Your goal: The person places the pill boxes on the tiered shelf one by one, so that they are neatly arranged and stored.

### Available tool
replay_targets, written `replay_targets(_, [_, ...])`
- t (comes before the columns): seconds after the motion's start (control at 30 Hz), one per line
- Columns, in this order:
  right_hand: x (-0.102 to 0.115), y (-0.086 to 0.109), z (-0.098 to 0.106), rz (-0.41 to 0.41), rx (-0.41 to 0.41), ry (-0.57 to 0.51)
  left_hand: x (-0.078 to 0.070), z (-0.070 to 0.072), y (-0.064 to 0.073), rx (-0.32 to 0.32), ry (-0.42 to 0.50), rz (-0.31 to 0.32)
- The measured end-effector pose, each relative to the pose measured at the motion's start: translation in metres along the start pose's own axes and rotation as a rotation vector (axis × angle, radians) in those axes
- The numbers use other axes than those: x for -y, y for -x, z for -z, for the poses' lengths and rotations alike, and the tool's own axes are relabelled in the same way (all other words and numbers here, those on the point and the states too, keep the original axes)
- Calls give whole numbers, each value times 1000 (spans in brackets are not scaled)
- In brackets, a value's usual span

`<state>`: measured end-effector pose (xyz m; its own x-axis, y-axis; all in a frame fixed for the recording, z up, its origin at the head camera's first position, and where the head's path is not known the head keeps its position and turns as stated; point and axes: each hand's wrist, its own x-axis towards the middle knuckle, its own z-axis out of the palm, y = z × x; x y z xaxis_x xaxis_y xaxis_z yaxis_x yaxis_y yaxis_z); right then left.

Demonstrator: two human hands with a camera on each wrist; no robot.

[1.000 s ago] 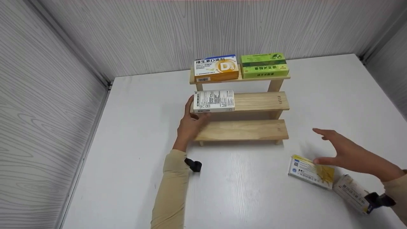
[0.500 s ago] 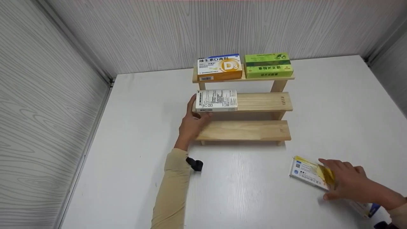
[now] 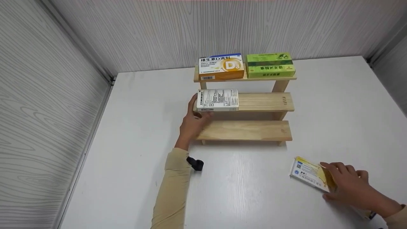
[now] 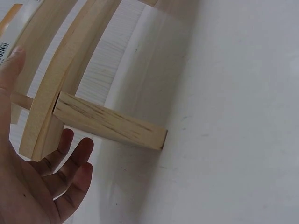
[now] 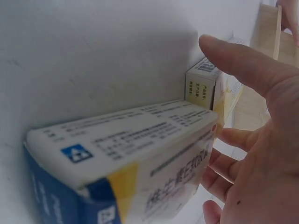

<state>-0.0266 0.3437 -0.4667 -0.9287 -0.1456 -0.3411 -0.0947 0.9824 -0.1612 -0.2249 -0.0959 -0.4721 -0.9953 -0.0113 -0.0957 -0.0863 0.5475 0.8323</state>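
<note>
My left hand [image 3: 191,125] holds the left end of a white medicine box [image 3: 219,99] on the middle shelf of a wooden three-step rack [image 3: 248,130], index finger along its side and thumb at its front edge. In the left wrist view, the other fingers [image 4: 70,163] extend below a shelf end. On the table, my right hand [image 3: 348,184] spans the right end of a white and yellow medicine box [image 3: 310,175]. The right wrist view shows a gap between its thumb [image 5: 233,58] and that box. A blue and white vitamin E box [image 5: 135,144] lies beneath the right hand.
On the top shelf stand an orange and white vitamin D3 box [image 3: 221,67] and a green medicine box [image 3: 270,65], side by side. White wood-grain panels [image 3: 152,31] enclose the white table [image 3: 241,184] at the back and sides.
My right hand has come down and back toward the right end of the white and yellow box, its fingers drawing nearer to it. The left hand stays at the box on the shelf.
</note>
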Motion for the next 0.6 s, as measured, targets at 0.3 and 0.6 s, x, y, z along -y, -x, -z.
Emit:
replay_targets(0.3, [-2,-4,7,17,-50,-30,0,0,0,1,20,-31])
replay_targets(0.6, [-1,-9,39,76,-181,-110,0,0,0,3,6,-20])
